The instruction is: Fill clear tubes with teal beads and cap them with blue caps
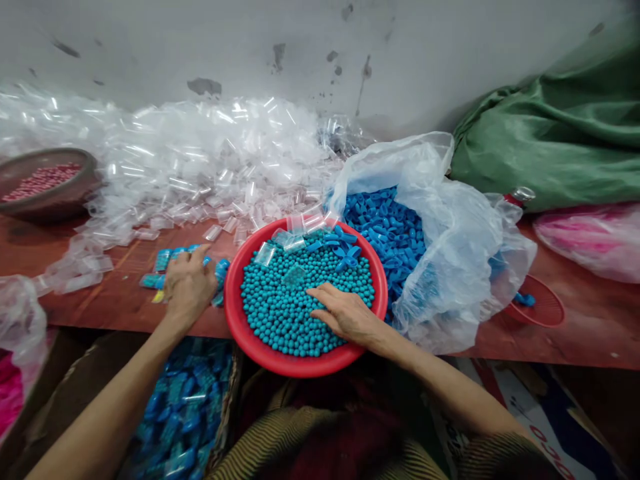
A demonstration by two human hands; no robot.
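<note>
Teal beads (285, 313) fill a red bowl (235, 313) at the near edge of a reddish wooden table (120, 300), straight ahead of the person. Nearer than the bowl, below the table's edge on the left, a box of filled blue containers (185, 407) sits beside the left forearm. The right hand (347, 313) lies palm down on the beads in the bowl's right half, fingers spread loosely and flat; whether it grips any bead cannot be told. The left hand (189, 285) rests on the table just left of the bowl, fingers curled down over a small cluster of filled containers (163, 261); whether it actually grips one cannot be told. At the far side of the bowl, a few clear tubes (287, 240) and blue caps (345, 243) lie on the beads. Just right of the bowl, an open plastic bag (450, 233) holds many more blue caps. Further back, a wide heap of clear empty tubes (190, 160) spreads toward the wall. Far left stands a brown bowl of pink beads (45, 183); far right lies a green sack (555, 140).
</note>
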